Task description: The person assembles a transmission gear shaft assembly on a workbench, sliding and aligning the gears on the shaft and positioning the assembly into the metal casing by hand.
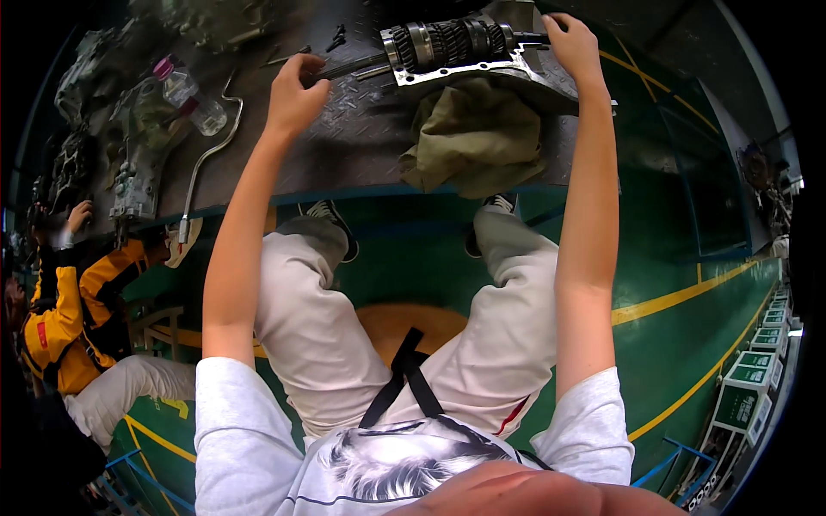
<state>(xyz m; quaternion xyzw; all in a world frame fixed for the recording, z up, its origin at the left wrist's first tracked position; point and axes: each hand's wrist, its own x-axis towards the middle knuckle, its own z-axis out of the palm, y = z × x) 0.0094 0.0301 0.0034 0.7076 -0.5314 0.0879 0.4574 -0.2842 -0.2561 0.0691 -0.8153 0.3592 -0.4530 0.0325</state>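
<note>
In front of me a gear shaft (449,43) with several dark gears lies in an open half of a metal gearbox housing (465,72). My left hand (297,93) is closed around the long splined end (354,66) that sticks out on the left. At the opposite end, my right hand (571,50) pinches the thin shaft tip (535,39) with thumb and fingers. A crumpled olive cloth (477,138) lies just below the housing, hanging over the bench's near edge.
On the metal bench (344,163) are a bent crank-shaped rod (206,155), a clear bottle (191,99), small dark bolts (336,38) and grey castings (138,163). A person in an orange jacket (56,331) sits at left. Green boxes (742,404) line the right side.
</note>
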